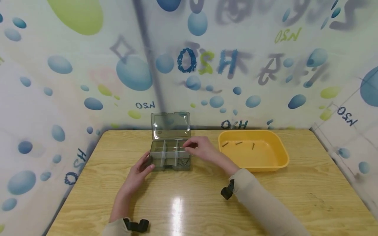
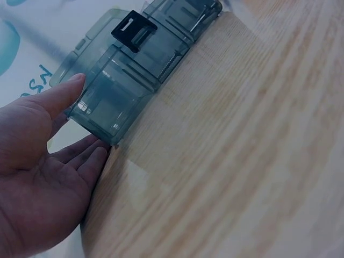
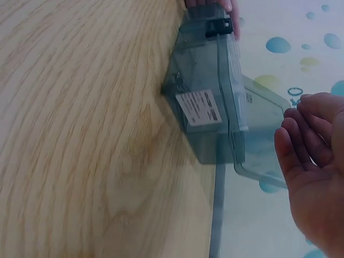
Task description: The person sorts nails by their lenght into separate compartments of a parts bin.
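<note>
A translucent grey compartment box (image 1: pixel 169 168) stands on the table, its hinged lid (image 1: pixel 171 126) raised at the back. White dividers (image 1: pixel 163 154) split its inside. Several screws (image 1: pixel 183 162) lie in the front right section; the left wrist view shows a screw (image 2: pixel 170 65) through the front wall. My left hand (image 1: pixel 136 173) holds the box's left end, thumb at the front corner and fingers along the side. Over the rear right section, my right hand (image 1: pixel 203 150) has its thumb and fingertips close together. Whether something small is between them is hidden.
A yellow tray (image 1: pixel 254 168) sits to the right with three screws (image 1: pixel 253 146) spread in it. A patterned wall covering (image 1: pixel 189 82) rises behind the wooden table (image 1: pixel 189 203). Cameras are strapped to both wrists, and a white label (image 3: pixel 199 107) is on the box's side.
</note>
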Motion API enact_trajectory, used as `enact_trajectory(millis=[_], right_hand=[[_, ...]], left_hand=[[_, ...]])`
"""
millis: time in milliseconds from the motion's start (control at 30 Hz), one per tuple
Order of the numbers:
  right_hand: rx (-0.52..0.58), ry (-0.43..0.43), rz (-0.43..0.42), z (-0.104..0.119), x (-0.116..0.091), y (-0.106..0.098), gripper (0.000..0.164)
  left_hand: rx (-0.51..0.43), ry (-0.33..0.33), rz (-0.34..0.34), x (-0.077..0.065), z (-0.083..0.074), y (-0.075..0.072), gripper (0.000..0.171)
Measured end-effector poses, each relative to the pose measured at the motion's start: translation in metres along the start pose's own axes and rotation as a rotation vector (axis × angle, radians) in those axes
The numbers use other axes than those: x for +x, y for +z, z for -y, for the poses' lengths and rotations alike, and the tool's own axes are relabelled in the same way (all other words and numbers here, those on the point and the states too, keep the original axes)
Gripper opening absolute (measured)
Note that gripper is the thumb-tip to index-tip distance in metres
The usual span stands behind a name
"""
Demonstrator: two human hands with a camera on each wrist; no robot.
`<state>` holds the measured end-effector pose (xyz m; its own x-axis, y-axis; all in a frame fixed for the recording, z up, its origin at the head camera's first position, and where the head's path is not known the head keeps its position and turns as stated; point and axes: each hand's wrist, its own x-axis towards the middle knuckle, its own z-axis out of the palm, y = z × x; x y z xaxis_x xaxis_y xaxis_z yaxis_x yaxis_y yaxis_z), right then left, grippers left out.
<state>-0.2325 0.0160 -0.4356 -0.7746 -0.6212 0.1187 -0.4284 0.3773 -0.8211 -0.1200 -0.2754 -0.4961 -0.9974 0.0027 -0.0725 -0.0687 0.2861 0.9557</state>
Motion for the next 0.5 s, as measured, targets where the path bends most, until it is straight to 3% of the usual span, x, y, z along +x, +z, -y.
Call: enact_trajectory(millis=[233,500], right_hand=[[-0.008,0.015,-0.045,-0.015,-0.02,-0.025,0.015],[-0.03,0.118,-0.177,-0.042,-0.045,-0.065,0.021]], left_hand=[[0.025,-0.011,0.012,0.0,-0.002,0.001,0.067],[0.038,-0.035,0.015,0.002,0.0,0.003,0.07]])
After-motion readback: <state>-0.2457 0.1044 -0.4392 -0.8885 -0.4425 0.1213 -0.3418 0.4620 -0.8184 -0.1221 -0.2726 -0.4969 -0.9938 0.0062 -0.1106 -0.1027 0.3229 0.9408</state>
